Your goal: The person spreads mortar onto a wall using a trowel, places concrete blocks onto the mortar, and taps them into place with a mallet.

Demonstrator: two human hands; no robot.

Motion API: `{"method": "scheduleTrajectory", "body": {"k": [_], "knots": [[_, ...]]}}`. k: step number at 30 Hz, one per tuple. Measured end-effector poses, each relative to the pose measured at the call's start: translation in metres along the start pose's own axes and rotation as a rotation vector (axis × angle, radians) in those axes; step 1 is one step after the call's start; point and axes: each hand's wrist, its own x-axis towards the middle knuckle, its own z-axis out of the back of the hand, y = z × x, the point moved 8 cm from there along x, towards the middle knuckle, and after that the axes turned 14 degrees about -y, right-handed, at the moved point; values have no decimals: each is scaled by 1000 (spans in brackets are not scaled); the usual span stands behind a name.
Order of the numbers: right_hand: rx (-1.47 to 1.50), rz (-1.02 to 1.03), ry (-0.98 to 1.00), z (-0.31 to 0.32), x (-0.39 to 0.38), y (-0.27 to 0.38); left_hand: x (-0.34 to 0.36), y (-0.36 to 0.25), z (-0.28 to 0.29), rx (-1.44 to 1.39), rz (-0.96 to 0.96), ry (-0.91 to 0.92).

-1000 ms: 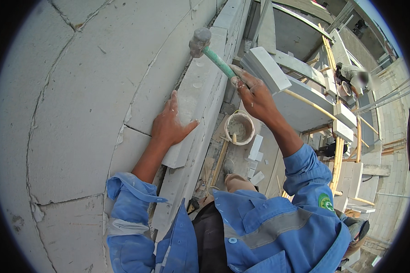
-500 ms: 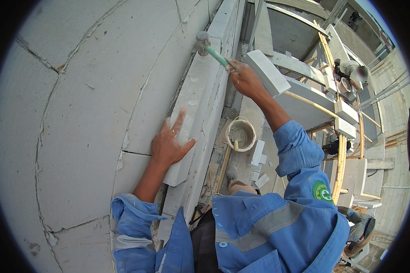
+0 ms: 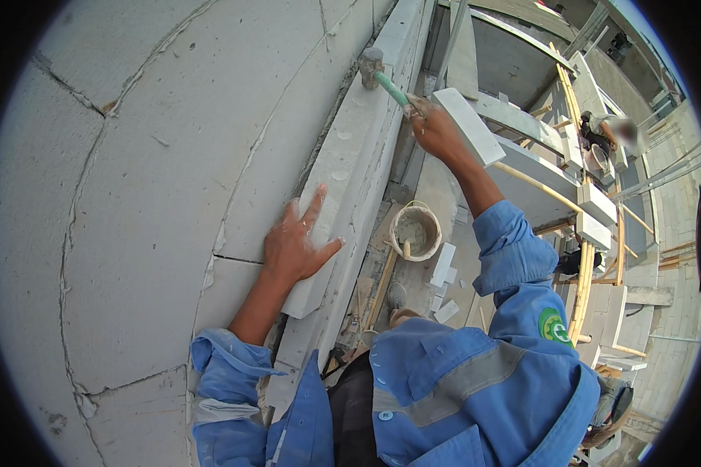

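Note:
My left hand lies with its fingers spread on the near part of a long pale block. The block lies along the foot of a big grey block wall, and a few round dents mark its top. My right hand is closed round the green handle of a hammer. The hammer's grey, dusty head is at the far part of the same block; I cannot tell whether it touches.
Down to the right stands a mortar bucket with a tool handle in it, beside small block offcuts. A white block sits just right of my right hand. Bamboo poles and a person working are farther right.
The hammer has shifted slightly farther along the block, uncovering another round mark. The whole view has swung a little. My left hand stays on the block.

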Motion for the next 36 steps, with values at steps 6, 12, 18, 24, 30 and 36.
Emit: {"method": "scheduleTrajectory", "body": {"k": [6,12,18,24,30,36], "knots": [[268,73,-88,62,-43,67,1,0,2,33,1,13],[136,155,94,57,-81,89,-1,3,2,6,-7,-9],[50,25,250,51,-106,75,1,-3,0,-8,1,44],[213,-43,202,83,-128,108,-4,4,2,-2,10,-5],[365,1,166,97,-151,130,6,37,7,-438,96,-363],[-17,-5,474,49,-177,109,-5,16,21,-341,93,-286]]}}
